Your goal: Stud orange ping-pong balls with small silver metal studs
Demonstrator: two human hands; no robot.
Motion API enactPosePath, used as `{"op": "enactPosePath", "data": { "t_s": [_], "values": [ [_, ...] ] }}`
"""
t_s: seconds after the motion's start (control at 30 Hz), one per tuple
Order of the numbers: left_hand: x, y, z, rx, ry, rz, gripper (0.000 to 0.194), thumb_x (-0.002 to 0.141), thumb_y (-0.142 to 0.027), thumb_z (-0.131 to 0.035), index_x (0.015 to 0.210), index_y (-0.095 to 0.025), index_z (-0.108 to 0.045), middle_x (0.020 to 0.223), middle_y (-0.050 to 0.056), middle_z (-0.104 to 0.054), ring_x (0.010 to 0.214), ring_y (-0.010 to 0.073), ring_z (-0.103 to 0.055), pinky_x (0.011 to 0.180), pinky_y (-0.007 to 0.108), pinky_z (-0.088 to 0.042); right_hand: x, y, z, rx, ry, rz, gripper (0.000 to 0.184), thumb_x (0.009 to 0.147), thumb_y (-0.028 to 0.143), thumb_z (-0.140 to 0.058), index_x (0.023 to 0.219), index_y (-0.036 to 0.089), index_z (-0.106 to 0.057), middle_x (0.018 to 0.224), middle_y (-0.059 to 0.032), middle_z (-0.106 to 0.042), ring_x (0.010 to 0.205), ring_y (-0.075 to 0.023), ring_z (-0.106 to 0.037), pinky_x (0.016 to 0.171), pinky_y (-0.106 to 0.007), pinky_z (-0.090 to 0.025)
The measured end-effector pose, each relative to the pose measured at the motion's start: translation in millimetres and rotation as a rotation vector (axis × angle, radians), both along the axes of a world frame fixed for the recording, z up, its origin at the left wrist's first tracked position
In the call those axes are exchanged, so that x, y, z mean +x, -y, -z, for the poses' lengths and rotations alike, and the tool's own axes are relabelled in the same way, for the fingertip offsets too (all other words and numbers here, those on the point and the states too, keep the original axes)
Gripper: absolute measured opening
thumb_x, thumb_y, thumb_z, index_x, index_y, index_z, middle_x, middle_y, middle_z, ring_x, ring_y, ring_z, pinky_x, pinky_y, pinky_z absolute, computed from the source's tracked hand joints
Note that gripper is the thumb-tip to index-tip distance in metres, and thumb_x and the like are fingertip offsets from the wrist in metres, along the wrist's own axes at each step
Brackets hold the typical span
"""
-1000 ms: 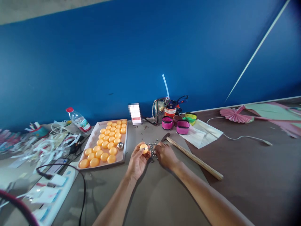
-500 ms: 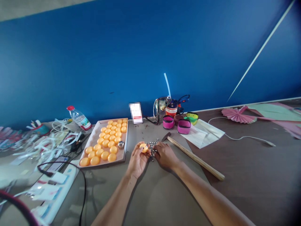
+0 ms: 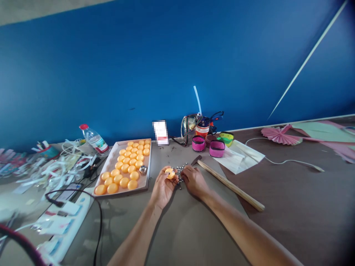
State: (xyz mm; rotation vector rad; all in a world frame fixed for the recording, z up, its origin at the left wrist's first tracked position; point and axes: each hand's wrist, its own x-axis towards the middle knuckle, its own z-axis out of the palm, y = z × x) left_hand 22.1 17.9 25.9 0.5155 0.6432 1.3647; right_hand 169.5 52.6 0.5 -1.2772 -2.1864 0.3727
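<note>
My left hand (image 3: 163,186) is closed around an orange ping-pong ball (image 3: 169,173) that has a few small shiny metal pieces on its surface. Just right of it, a loose pile of tiny silver metal pieces (image 3: 179,170) lies on the grey mat. My right hand (image 3: 195,181) is at the pile's right side with its fingers pinched together; what they hold, if anything, is hidden. More orange ping-pong balls (image 3: 124,168) sit in a shallow cardboard tray (image 3: 144,181) to the left, along with one silver-covered ball (image 3: 143,169).
A hammer (image 3: 231,184) lies right of my right hand. Behind it are magenta rolls (image 3: 216,148) and white paper (image 3: 244,159). A bottle (image 3: 95,140), tangled white strips (image 3: 66,166) and a power strip (image 3: 69,225) with cables occupy the left side. A blue wall (image 3: 166,66) closes off the back.
My right hand has shifted slightly at the pile, its fingers drawn closer together. My left hand still holds the ball in nearly the same place.
</note>
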Motion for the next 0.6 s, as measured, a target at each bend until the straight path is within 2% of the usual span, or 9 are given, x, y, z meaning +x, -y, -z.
{"op": "enactPosePath", "data": {
  "t_s": [0.17, 0.3, 0.6],
  "values": [
    [-0.1, -0.8, -0.3, -0.007, 0.007, 0.000, 0.024, 0.075, -0.020, -0.060, 0.098, -0.017, -0.053, 0.090, 0.007, -0.064, 0.070, 0.0117, -0.061, 0.068, 0.025, -0.050, 1.1, 1.1, -2.8, 0.003, 0.020, -0.001, 0.013, 0.084, 0.019, -0.047, 0.088, 0.017, -0.059, 0.091, -0.0063, -0.060, 0.085, -0.0153, -0.054, 0.077, -0.027, -0.033],
    [-0.4, -1.5, 2.0, 0.007, 0.019, 0.004, 0.023, 0.077, -0.019, -0.058, 0.099, -0.017, -0.051, 0.090, 0.007, -0.065, 0.072, 0.0122, -0.062, 0.070, 0.026, -0.050, 1.2, 2.2, -1.2, -0.018, 0.084, -0.006, 0.019, 0.084, 0.023, -0.048, 0.098, 0.018, -0.060, 0.097, -0.0078, -0.058, 0.088, -0.0165, -0.054, 0.078, -0.028, -0.033],
    [-1.5, -0.5, 0.9, -0.025, 0.041, 0.012, 0.025, 0.076, -0.020, -0.060, 0.099, -0.017, -0.052, 0.091, 0.008, -0.065, 0.071, 0.0126, -0.062, 0.070, 0.027, -0.050, -2.5, -0.3, 4.4, -0.028, 0.128, -0.025, 0.024, 0.089, 0.021, -0.040, 0.080, 0.017, -0.062, 0.086, -0.0059, -0.059, 0.081, -0.0145, -0.053, 0.073, -0.027, -0.031]
  ]
}}
